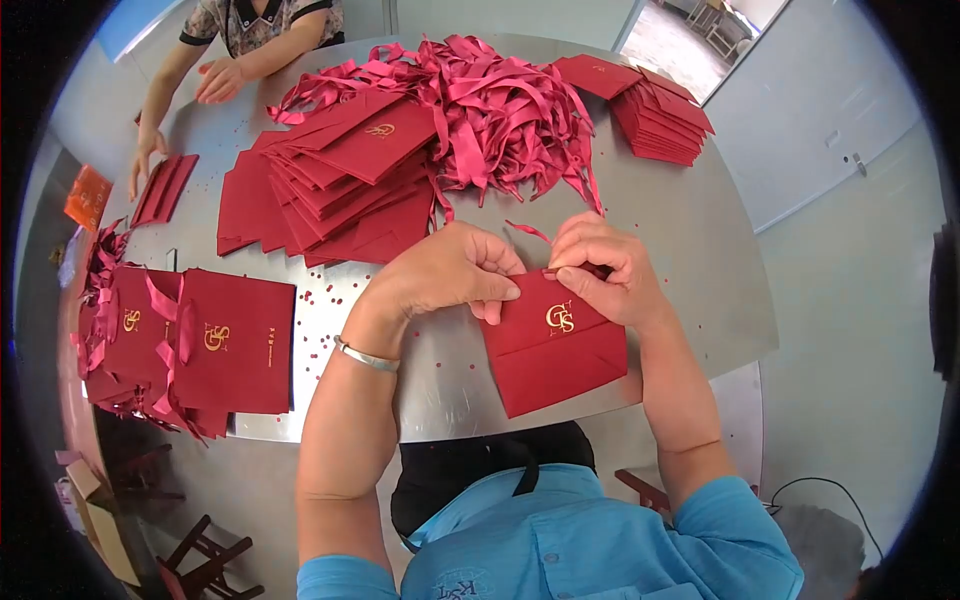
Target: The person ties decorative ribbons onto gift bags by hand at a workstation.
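A flat red paper bag (560, 350) with a gold logo lies at the table's front edge, its upper edge between my hands. My right hand (610, 268) pinches that edge, thumb and fingers closed near a short length of red ribbon (528, 231). At the bag's upper left corner is my left hand (455, 270), its fingers bent and close together; whether something thin is between them is hidden. A bracelet circles my left wrist.
A pile of red ribbons (500, 110) lies at the back, beside stacked red bags (340, 180). More folded bags (660, 125) sit back right. Ribboned bags (235, 340) stand at left. Across the table, a co-worker's hand (148, 155) is near small red bags (165, 190).
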Motion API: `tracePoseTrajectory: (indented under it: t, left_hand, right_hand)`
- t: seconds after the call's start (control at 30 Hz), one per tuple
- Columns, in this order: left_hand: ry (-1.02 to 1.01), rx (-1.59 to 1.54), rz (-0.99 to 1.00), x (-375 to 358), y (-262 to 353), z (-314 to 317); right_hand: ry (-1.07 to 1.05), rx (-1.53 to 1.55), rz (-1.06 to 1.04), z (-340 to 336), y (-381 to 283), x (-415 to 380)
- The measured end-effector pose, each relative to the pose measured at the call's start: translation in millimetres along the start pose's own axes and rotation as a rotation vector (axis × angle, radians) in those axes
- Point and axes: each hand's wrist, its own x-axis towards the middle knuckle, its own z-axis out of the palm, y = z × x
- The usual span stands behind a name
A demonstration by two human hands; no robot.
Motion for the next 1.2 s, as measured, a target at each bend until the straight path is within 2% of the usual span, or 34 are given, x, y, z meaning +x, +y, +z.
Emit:
tracePoseTrajectory:
  t: [0.17,0.23,0.27,0.33,0.4,0.5,0.57,0.73,0.93,1.2]
  left_hand:
    - [0.011,0.056,0.000,3.7,-3.6,3.1]
    - [0.079,0.131,-0.013,7.4,-7.1,8.0]
    - [0.083,0.126,-0.012,8.4,-7.0,10.4]
    - [0.183,0.321,-0.043,9.8,-6.0,14.7]
    - [0.206,0.334,-0.059,12.4,-7.9,16.6]
    - [0.248,0.320,-0.077,12.3,-7.7,16.3]
    - [0.266,0.287,-0.079,13.2,-9.6,14.3]
    - [0.111,0.061,-0.076,9.6,-10.8,3.5]
    - [0.090,0.070,-0.111,6.7,-6.5,3.8]
    - [0.122,0.046,-0.151,4.1,-1.6,8.3]
  right_hand:
    - [-0.015,-0.045,-0.001,0.1,-0.2,0.1]
    - [-0.029,-0.078,0.010,1.1,-0.2,-0.7]
    - [-0.032,-0.147,0.000,2.1,0.3,-1.0]
    - [-0.047,-0.214,-0.014,5.1,-1.1,-1.1]
    - [0.001,-0.479,-0.090,9.0,-7.6,-0.9]
    - [0.010,-0.536,-0.054,11.5,-16.8,-1.1]
    - [0.018,-0.475,-0.034,14.7,-16.9,-3.3]
    - [0.063,-0.410,-0.033,19.5,-13.6,-3.8]
    - [0.130,-0.329,-0.054,25.4,-14.8,-2.5]
    - [0.079,-0.454,-0.155,32.5,-20.8,0.1]
